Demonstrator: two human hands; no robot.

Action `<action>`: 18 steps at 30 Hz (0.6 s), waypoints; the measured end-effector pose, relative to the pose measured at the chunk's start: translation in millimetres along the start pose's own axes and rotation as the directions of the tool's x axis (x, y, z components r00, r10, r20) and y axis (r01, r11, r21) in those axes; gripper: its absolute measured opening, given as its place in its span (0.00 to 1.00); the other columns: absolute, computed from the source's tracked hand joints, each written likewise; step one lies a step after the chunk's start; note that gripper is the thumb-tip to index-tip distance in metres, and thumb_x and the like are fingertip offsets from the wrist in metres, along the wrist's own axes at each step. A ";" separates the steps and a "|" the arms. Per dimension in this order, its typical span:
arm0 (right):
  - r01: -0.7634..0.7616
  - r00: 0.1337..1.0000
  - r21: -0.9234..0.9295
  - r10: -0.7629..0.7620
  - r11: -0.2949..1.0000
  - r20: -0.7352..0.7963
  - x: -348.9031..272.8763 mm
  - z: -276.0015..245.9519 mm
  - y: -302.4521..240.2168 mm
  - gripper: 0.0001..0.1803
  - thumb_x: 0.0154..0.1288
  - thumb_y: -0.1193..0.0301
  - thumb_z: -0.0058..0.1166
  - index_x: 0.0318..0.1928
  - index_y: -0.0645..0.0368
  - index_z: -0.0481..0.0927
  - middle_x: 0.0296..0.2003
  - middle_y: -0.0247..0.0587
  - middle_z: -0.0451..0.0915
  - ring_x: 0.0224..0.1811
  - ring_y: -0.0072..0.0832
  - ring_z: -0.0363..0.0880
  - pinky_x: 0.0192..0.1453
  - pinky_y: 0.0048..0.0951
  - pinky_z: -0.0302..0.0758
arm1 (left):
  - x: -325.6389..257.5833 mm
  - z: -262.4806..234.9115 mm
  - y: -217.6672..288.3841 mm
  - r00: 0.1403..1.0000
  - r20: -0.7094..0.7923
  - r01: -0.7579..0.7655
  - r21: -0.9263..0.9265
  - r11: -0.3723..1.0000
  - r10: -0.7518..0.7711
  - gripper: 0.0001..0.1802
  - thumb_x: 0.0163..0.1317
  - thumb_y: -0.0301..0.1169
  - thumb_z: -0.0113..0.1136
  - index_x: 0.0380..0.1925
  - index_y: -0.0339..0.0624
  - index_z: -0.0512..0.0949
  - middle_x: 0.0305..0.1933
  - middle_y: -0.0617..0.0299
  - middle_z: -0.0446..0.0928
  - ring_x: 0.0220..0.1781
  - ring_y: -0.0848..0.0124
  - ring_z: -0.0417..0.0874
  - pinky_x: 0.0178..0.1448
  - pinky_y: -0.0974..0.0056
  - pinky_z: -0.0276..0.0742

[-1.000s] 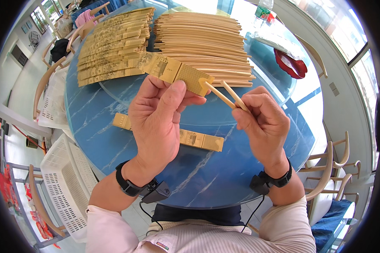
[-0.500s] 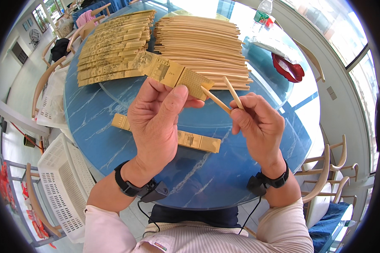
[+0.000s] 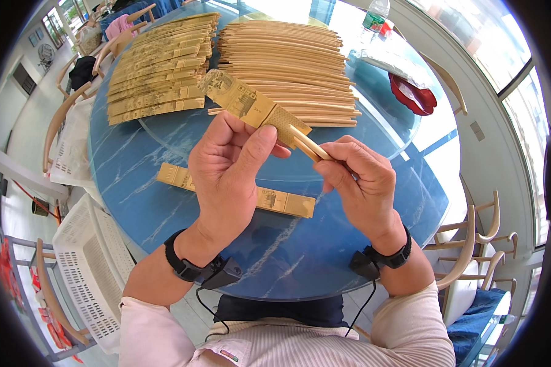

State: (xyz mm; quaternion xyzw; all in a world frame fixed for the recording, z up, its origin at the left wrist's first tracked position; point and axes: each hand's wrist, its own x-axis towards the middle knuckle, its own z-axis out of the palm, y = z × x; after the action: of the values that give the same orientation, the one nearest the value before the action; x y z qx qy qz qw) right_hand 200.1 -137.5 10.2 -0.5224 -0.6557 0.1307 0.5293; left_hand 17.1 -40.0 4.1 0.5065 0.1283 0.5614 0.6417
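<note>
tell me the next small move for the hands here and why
Probably push the chopsticks further into the paper sleeve. The right hand pinches the pair with only the tips inside the sleeve's open end, while the left hand holds the sleeve steady above the blue table. Most of their length looks to be outside.
</note>
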 end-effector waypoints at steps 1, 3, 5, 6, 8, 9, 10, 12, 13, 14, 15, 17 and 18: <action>-0.020 1.000 -0.015 0.021 1.000 0.020 -0.4 -1.0 -1.0 0.07 0.78 0.75 0.65 0.47 0.67 0.87 0.31 0.36 0.84 0.25 0.17 0.80 0.29 0.20 0.76 | 1.3 -2.0 0.2 1.000 -0.012 -0.011 -0.005 1.000 0.011 0.06 0.79 0.26 0.65 0.43 0.35 0.78 0.40 0.57 0.89 0.42 0.72 0.91 0.50 0.67 0.86; -0.038 0.998 -0.027 0.040 0.999 0.058 -1.0 -1.3 -0.1 0.09 0.81 0.71 0.63 0.46 0.67 0.88 0.28 0.34 0.83 0.23 0.17 0.79 0.28 0.19 0.75 | 3.7 -4.3 1.3 0.999 -0.031 -0.038 -0.008 0.999 0.038 0.07 0.79 0.27 0.65 0.41 0.36 0.77 0.39 0.58 0.89 0.41 0.72 0.91 0.50 0.67 0.85; -0.074 0.993 -0.022 0.076 0.997 0.085 -1.6 -2.1 -1.1 0.13 0.83 0.67 0.61 0.45 0.66 0.88 0.25 0.32 0.82 0.22 0.16 0.78 0.28 0.19 0.74 | 5.5 -3.8 2.1 0.997 -0.038 -0.068 -0.012 0.998 0.068 0.09 0.80 0.28 0.65 0.40 0.37 0.77 0.37 0.59 0.88 0.40 0.72 0.91 0.50 0.68 0.84; -0.100 0.990 -0.007 0.100 0.995 0.096 -1.5 -2.6 -2.1 0.15 0.85 0.65 0.59 0.44 0.66 0.88 0.24 0.32 0.81 0.22 0.15 0.77 0.27 0.19 0.73 | 5.9 -4.0 2.6 0.997 -0.027 -0.075 -0.015 0.997 0.075 0.09 0.80 0.29 0.65 0.41 0.37 0.77 0.38 0.59 0.88 0.40 0.72 0.91 0.50 0.68 0.84; -0.175 0.977 0.050 0.167 0.983 0.132 -1.6 -4.0 -3.8 0.19 0.86 0.62 0.57 0.43 0.66 0.88 0.23 0.31 0.81 0.21 0.15 0.76 0.26 0.19 0.72 | 5.5 -4.8 3.1 0.996 -0.006 -0.086 -0.020 0.996 0.086 0.09 0.80 0.29 0.66 0.41 0.37 0.77 0.38 0.59 0.88 0.41 0.72 0.91 0.50 0.69 0.84; -0.224 0.965 0.090 0.208 0.970 0.157 -1.5 -5.6 -5.1 0.20 0.87 0.60 0.56 0.42 0.66 0.88 0.23 0.31 0.81 0.21 0.15 0.76 0.26 0.19 0.71 | 5.2 -4.4 3.4 0.996 0.000 -0.087 -0.026 0.996 0.087 0.09 0.80 0.30 0.66 0.41 0.37 0.77 0.38 0.59 0.88 0.41 0.72 0.91 0.50 0.69 0.83; -0.273 0.951 0.130 0.247 0.953 0.185 -1.4 -7.1 -6.4 0.22 0.87 0.58 0.55 0.42 0.65 0.88 0.22 0.30 0.80 0.20 0.14 0.76 0.26 0.18 0.70 | 4.5 -4.1 3.6 0.996 0.005 -0.086 -0.031 0.996 0.087 0.10 0.80 0.31 0.66 0.42 0.37 0.77 0.38 0.59 0.88 0.41 0.72 0.91 0.50 0.69 0.83; -0.379 0.911 0.153 0.338 0.913 0.238 0.8 -12.1 -13.7 0.21 0.88 0.59 0.55 0.41 0.64 0.87 0.22 0.29 0.78 0.23 0.14 0.73 0.27 0.20 0.68 | 4.0 -4.3 3.8 0.997 0.020 -0.077 -0.030 0.997 0.078 0.10 0.80 0.31 0.66 0.42 0.37 0.77 0.38 0.59 0.88 0.40 0.72 0.91 0.50 0.69 0.83; -0.430 0.886 0.164 0.380 0.888 0.266 2.1 -14.0 -16.1 0.21 0.88 0.59 0.55 0.41 0.64 0.86 0.22 0.29 0.77 0.24 0.14 0.72 0.27 0.21 0.67 | 4.3 -5.2 4.0 0.997 0.028 -0.068 -0.021 0.997 0.069 0.10 0.80 0.31 0.66 0.42 0.37 0.77 0.39 0.59 0.88 0.40 0.72 0.90 0.49 0.69 0.83; -0.453 0.873 0.171 0.396 0.875 0.285 3.0 -14.9 -16.9 0.21 0.88 0.58 0.55 0.41 0.64 0.86 0.22 0.28 0.76 0.23 0.14 0.71 0.27 0.20 0.66 | 4.3 -5.8 4.0 0.998 0.037 -0.060 -0.013 0.998 0.060 0.09 0.80 0.30 0.66 0.41 0.37 0.77 0.39 0.59 0.88 0.40 0.73 0.90 0.49 0.69 0.83; -0.475 0.859 0.177 0.412 0.862 0.303 3.9 -15.5 -17.1 0.22 0.88 0.58 0.55 0.41 0.64 0.87 0.21 0.28 0.76 0.23 0.13 0.71 0.27 0.20 0.65 | 3.7 -5.2 3.6 0.998 0.043 -0.045 -0.003 0.999 0.045 0.09 0.80 0.30 0.66 0.42 0.37 0.78 0.39 0.60 0.88 0.40 0.74 0.89 0.48 0.69 0.83; -0.501 0.845 0.194 0.428 0.843 0.321 5.1 -17.0 -18.2 0.22 0.88 0.57 0.55 0.42 0.64 0.86 0.22 0.27 0.75 0.23 0.13 0.70 0.28 0.19 0.64 | 2.8 -1.5 3.0 0.998 0.059 -0.017 0.011 1.000 0.016 0.08 0.80 0.29 0.66 0.42 0.37 0.78 0.39 0.60 0.88 0.40 0.76 0.88 0.47 0.70 0.83; -0.505 0.844 0.208 0.428 0.838 0.323 5.3 -16.8 -18.2 0.21 0.88 0.57 0.55 0.43 0.64 0.86 0.22 0.27 0.75 0.24 0.12 0.70 0.28 0.19 0.65 | 2.0 -2.4 1.6 0.996 0.086 -0.016 0.054 0.998 0.011 0.08 0.80 0.29 0.66 0.42 0.37 0.79 0.39 0.61 0.88 0.40 0.77 0.88 0.47 0.71 0.83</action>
State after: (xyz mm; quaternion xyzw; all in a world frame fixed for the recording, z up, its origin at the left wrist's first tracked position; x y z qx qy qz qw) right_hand 204.6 -147.2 33.2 -0.5636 -0.5457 0.4177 0.4583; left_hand 15.1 -37.3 5.1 0.5486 0.1125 0.5397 0.6286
